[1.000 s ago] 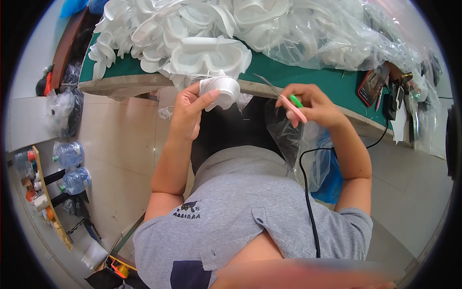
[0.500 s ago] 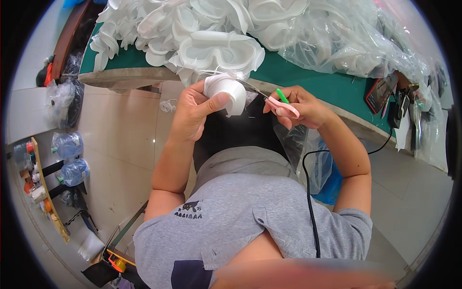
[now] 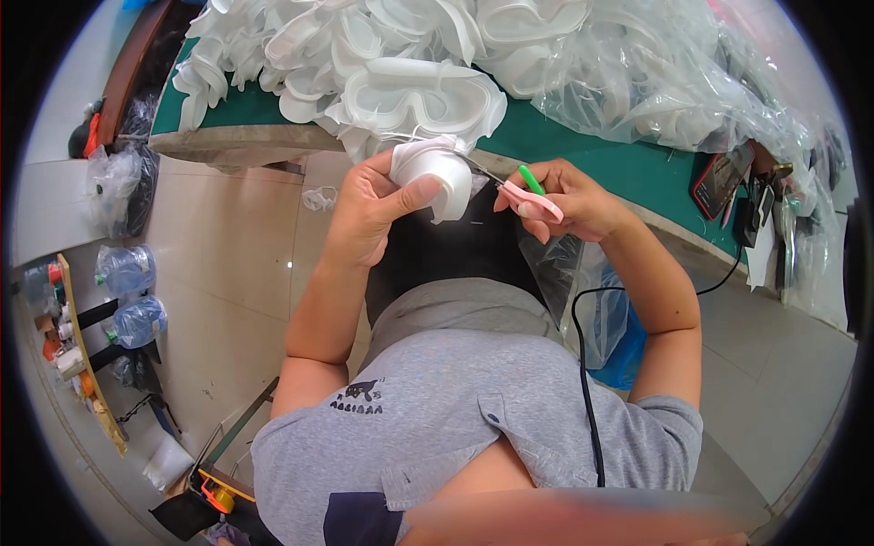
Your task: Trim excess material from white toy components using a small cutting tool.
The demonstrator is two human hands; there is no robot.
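Note:
My left hand (image 3: 369,207) is closed on a white molded goggle-shaped piece (image 3: 430,171), the thumb pressed along its near side. The piece is tilted and curved, held at the table's front edge. My right hand (image 3: 575,202) grips small scissors (image 3: 533,204) by their pink handles. The metal blades point left and reach the piece's upper right edge; whether they touch it is hard to tell. A green stick-like part (image 3: 531,180) rises by the right fingers; whether it belongs to the scissors I cannot tell. Just beyond my left hand lies another white goggle-shaped piece (image 3: 421,126).
A heap of similar white pieces (image 3: 319,45) covers much of the green-topped table (image 3: 628,164). Clear plastic bags (image 3: 637,82) hold more at right. A phone (image 3: 722,182) sits by the right edge. A black cable (image 3: 583,359) loops past my right arm. Wrapped water jugs (image 3: 127,270) stand at left.
The white piece and my left hand have shifted very slightly to the right. The scissors have moved a little left, closer to the piece. Both grips look the same.

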